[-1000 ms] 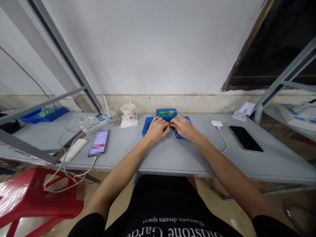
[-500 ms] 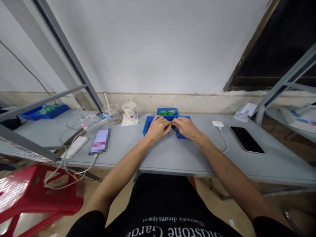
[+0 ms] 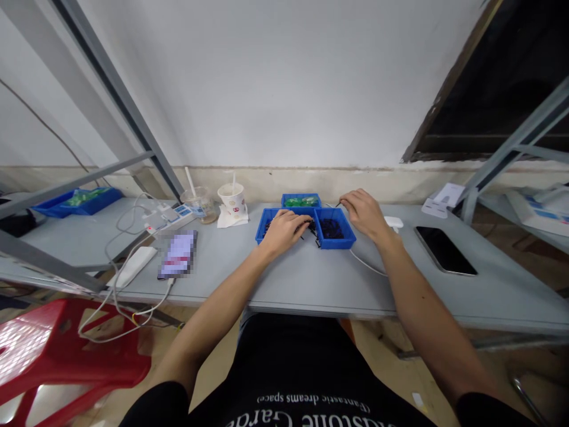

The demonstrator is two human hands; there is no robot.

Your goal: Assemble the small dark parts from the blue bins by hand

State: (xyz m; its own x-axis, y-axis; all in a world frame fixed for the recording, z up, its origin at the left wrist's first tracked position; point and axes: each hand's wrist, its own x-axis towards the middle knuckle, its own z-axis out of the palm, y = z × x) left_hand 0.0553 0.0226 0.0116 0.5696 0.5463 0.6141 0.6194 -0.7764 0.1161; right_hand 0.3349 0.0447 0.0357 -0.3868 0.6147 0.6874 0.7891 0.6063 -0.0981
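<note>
My left hand [image 3: 284, 232] reaches over the left blue bin [image 3: 260, 235], its thumb and fingers closed on a small dark piece whose kind I cannot make out. Small black parts [image 3: 313, 230] show between this bin and the right one. To the right, my right hand [image 3: 365, 214] is raised past the right blue bin [image 3: 339, 244], fingertips pinched on a short, thin dark piece [image 3: 338, 204]. Many small black parts [image 3: 331, 228] lie in the right bin. A third blue bin [image 3: 300, 210] behind them holds green pieces [image 3: 299, 202].
Two cups, a clear cup [image 3: 201, 207] and a paper cup [image 3: 233, 199], stand at the back left. A power strip [image 3: 175, 220] and a lit phone [image 3: 178, 254] lie left. On the right are a white earbud case [image 3: 393, 223], its cable, and a dark phone [image 3: 446, 250].
My right hand has moved right, away from my left hand, with a thin dark piece in its fingers. The right bin is now uncovered; my left hand has stayed in place.
</note>
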